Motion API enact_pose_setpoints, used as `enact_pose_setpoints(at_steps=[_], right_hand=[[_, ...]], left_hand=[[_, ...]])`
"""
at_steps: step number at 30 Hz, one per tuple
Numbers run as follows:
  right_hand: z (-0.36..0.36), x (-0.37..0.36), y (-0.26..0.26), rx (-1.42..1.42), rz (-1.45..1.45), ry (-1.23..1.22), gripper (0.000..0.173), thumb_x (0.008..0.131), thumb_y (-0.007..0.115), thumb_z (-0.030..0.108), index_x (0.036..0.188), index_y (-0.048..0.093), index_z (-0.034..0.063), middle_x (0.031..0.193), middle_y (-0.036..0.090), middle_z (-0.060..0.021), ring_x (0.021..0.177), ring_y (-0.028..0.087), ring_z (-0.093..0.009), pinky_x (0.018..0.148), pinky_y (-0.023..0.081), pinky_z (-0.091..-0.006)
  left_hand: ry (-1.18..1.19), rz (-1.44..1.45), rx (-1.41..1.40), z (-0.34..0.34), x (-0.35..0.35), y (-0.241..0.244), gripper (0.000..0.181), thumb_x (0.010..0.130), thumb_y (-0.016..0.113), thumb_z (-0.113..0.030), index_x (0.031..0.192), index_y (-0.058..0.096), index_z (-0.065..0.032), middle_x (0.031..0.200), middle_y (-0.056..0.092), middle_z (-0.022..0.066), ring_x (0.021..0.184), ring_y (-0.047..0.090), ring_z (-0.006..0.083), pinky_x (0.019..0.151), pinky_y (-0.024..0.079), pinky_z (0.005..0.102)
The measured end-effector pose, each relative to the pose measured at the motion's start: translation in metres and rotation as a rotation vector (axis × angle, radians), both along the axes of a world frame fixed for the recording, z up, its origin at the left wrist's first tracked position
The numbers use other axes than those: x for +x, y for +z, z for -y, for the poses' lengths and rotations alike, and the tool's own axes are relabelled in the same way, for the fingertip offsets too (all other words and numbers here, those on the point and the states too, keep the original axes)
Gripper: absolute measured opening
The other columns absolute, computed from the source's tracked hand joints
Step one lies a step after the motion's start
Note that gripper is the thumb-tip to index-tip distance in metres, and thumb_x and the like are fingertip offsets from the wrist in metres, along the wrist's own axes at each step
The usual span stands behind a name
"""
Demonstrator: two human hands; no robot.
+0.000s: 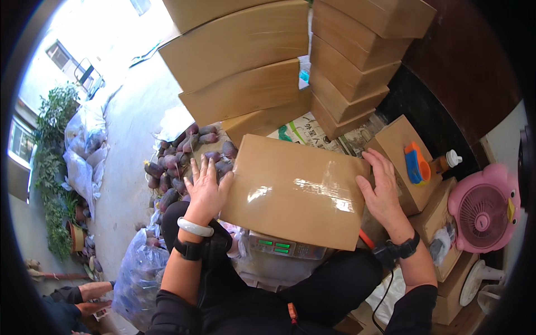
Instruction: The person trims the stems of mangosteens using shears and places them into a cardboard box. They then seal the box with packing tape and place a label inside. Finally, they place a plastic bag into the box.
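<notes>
A cardboard box (289, 188), closed with shiny clear tape, sits tilted in the view on a digital scale (287, 246) whose green displays are lit. My left hand (208, 188) is at the box's left edge, fingers spread, holding nothing. At the right edge is my right hand (379, 184), thumb and fingers apart beside the box's side; whether it presses on the cardboard is hard to tell. Purple-skinned root vegetables (173, 161) lie heaped on the floor beyond my left hand. The scale's platform is hidden under the box.
Stacked cardboard boxes (234, 50) and a second stack (356, 71) rise ahead. Rightward are a blue-and-orange tape dispenser (414, 165) on a box, a bottle (448, 161) and a pink fan (481, 209). A filled plastic bag (140, 276) stands left, near another person's arm (90, 307).
</notes>
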State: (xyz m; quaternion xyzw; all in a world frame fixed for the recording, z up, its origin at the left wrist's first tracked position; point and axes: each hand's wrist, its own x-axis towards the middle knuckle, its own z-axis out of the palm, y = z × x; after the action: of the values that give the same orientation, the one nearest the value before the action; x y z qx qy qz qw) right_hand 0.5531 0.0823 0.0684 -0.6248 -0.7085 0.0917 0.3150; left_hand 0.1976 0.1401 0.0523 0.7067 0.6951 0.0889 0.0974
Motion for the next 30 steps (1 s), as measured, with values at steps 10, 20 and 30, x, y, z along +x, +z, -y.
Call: enact_pose_setpoints(at_steps=[10, 20, 30], right_hand=[[-0.013, -0.008, -0.03, -0.113, 0.108, 0.01, 0.05, 0.085, 0.053, 0.018, 0.131, 0.041, 0.0021, 0.135, 0.039, -0.0196, 0.126, 0.035, -0.035, 0.105, 0.028, -0.0397], [-0.017, -0.01, -0.035, -0.124, 0.145, 0.004, 0.041, 0.089, 0.046, 0.015, 0.128, 0.043, 0.0015, 0.126, 0.045, -0.0178, 0.119, 0.041, -0.033, 0.104, 0.029, -0.0367], [-0.051, 0.013, -0.05, -0.148, 0.1, -0.091, 0.026, 0.096, 0.042, 0.019, 0.091, 0.052, -0.0046, 0.088, 0.051, -0.015, 0.086, 0.049, -0.028, 0.081, 0.038, -0.0336]], left_hand=[[-0.069, 1.554, -0.56, 0.011, -0.019, -0.1, 0.059, 0.099, 0.023, -0.045, 0.139, 0.032, -0.0026, 0.137, 0.042, 0.0079, 0.126, 0.038, 0.0154, 0.105, 0.028, 0.0289], [0.194, 1.001, -0.708, 0.008, -0.018, -0.249, 0.073, 0.092, 0.023, -0.06, 0.119, 0.057, -0.0017, 0.123, 0.055, 0.0206, 0.122, 0.046, 0.0302, 0.102, 0.033, 0.0357], [0.451, 0.88, -0.735, 0.027, -0.011, -0.289, 0.059, 0.086, 0.032, -0.045, 0.107, 0.061, 0.0021, 0.116, 0.053, 0.0302, 0.116, 0.047, 0.0403, 0.098, 0.035, 0.041]])
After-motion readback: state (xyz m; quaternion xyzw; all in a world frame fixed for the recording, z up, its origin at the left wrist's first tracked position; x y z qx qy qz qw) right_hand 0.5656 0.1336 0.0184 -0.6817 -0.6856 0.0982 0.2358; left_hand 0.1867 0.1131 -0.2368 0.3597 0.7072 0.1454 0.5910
